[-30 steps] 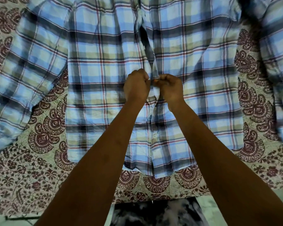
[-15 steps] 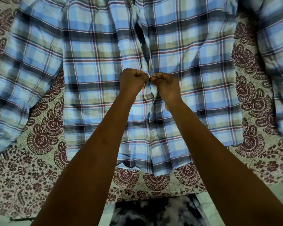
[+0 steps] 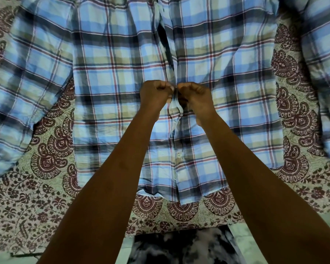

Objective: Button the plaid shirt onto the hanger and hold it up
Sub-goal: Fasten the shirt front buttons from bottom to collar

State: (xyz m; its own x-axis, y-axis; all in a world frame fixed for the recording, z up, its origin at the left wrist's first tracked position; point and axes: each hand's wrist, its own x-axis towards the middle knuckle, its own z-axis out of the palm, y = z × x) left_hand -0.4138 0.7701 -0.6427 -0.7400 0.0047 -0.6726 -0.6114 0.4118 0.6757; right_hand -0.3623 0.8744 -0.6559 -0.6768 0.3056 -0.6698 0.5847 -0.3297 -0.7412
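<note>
A blue, green and maroon plaid shirt (image 3: 111, 77) lies front-up and spread flat, sleeves out to both sides. My left hand (image 3: 154, 95) and my right hand (image 3: 195, 96) meet at the front placket, mid-height, each pinching one edge of the fabric between closed fingers. Below the hands the placket is closed, with a white button (image 3: 178, 154) showing. Above the hands the placket gapes open with a dark slit. The hanger is not visible; the collar end is cut off at the top.
The shirt rests on a bedsheet (image 3: 51, 202) printed with maroon paisley and flowers. The sheet's front edge runs along the bottom, with a pale floor and my dark mottled clothing (image 3: 181, 246) below it.
Both hands stay pinched on the placket at about the same spot; the view has shifted slightly, and the fabric between the fingers is bunched a little tighter.
</note>
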